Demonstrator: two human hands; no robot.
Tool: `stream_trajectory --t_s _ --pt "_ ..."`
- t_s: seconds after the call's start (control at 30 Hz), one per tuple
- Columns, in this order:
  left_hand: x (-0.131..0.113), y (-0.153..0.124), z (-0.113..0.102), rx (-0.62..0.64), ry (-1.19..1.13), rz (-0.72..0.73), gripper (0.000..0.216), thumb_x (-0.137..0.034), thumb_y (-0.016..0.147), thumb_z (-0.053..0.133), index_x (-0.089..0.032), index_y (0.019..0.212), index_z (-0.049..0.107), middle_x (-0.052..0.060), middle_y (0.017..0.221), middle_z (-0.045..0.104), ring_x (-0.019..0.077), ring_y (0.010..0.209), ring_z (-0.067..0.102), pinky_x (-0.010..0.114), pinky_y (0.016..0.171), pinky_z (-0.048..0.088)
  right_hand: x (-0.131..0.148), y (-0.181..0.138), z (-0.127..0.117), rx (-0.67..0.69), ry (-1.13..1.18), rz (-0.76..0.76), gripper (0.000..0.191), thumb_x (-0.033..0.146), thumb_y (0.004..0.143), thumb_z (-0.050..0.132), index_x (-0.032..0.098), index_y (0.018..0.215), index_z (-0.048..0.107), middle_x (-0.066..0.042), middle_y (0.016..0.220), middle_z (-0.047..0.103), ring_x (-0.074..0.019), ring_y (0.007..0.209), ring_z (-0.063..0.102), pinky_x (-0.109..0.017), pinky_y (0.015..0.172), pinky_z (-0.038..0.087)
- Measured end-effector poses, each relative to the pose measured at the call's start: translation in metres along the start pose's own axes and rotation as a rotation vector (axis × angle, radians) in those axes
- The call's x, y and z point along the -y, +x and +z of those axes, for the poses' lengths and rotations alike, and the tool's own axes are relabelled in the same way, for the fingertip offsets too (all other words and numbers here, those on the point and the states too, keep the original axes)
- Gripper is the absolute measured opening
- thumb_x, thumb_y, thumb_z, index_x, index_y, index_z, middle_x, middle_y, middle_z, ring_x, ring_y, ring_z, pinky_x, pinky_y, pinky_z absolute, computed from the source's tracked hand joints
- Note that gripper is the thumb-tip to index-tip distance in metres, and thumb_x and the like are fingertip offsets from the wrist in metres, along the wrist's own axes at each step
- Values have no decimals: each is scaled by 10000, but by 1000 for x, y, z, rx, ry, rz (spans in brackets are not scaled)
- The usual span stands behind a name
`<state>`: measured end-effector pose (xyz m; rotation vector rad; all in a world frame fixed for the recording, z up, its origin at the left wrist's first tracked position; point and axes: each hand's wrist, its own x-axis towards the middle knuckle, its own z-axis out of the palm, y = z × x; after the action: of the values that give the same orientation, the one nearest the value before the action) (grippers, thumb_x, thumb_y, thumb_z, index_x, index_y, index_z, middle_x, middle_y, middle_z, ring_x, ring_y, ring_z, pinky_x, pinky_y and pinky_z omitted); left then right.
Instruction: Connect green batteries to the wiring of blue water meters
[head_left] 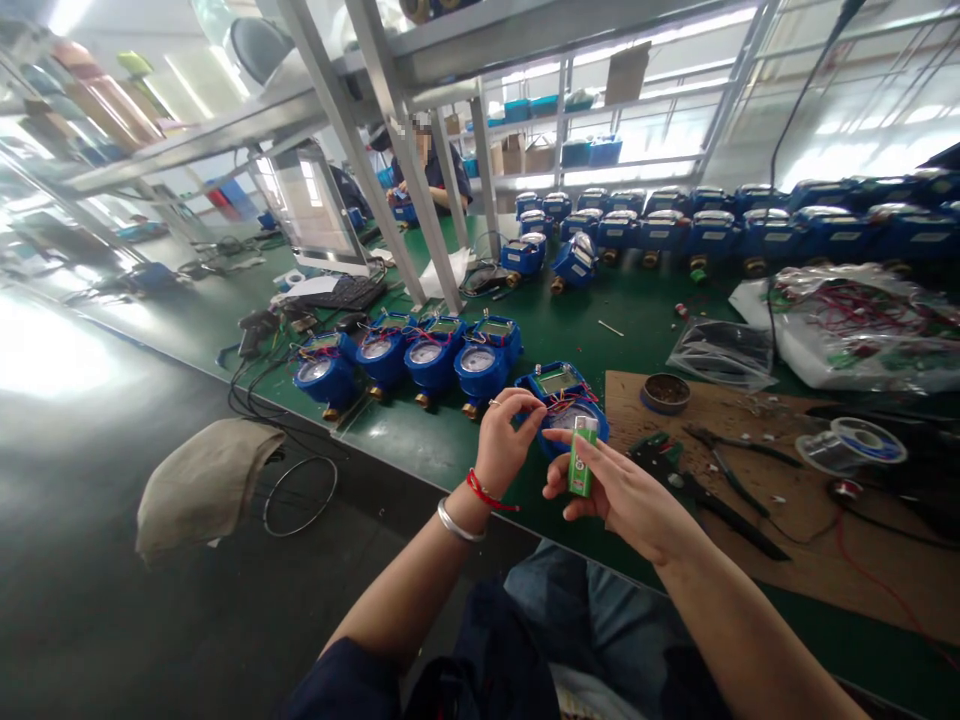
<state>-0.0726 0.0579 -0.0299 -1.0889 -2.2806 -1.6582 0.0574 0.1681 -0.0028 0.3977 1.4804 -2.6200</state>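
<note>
My right hand [626, 490] is closed round a green lighter [581, 457], held upright just in front of a blue water meter [564, 395] on the green bench [450, 445]. My left hand [506, 437] is pinched shut on a thin wire [504, 404] beside that meter's red and blue leads. A red string and a silver bangle circle the left wrist.
A row of several blue meters [409, 360] stands to the left, more line the back [750, 230]. A cardboard mat [750, 470] holds pliers [720, 495], a solder spool [851, 447] and a tin [665, 392]. Plastic bags [862, 325] lie right. Another person [427, 165] works behind a monitor [319, 210].
</note>
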Motion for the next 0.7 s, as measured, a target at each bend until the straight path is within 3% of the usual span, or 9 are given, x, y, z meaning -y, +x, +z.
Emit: stream_trajectory --t_s 0.13,0.3,0.5,0.7 --pt "1 2 0 37 -40 -1 68 -212 860 590 -179 827 640 42 921 611 154 871 577 297 816 465 3 9 -1 -8 194 70 281 421 902 537 160 995 580 19 688 486 -54 572 479 -127 440 394" --pt "2 4 0 33 -60 -10 83 -208 864 579 -180 802 627 45 913 610 156 862 575 304 818 464 16 21 -1 28 449 306 510 620 865 449 138 711 509 66 559 304 -22 422 276 -119 332 163" --pt "3 2 -1 36 -89 -33 82 -210 863 582 -177 801 623 46 921 606 160 890 575 307 836 454 25 30 3 19 556 396 513 576 887 391 161 586 393 86 502 206 -23 386 180 -132 336 98" --pt "5 1 -2 29 -119 -45 87 -225 866 577 -182 810 627 49 929 610 166 899 582 314 841 462 25 33 4 53 631 400 399 461 866 362 189 579 309 82 483 199 -37 381 175 -150 346 116"
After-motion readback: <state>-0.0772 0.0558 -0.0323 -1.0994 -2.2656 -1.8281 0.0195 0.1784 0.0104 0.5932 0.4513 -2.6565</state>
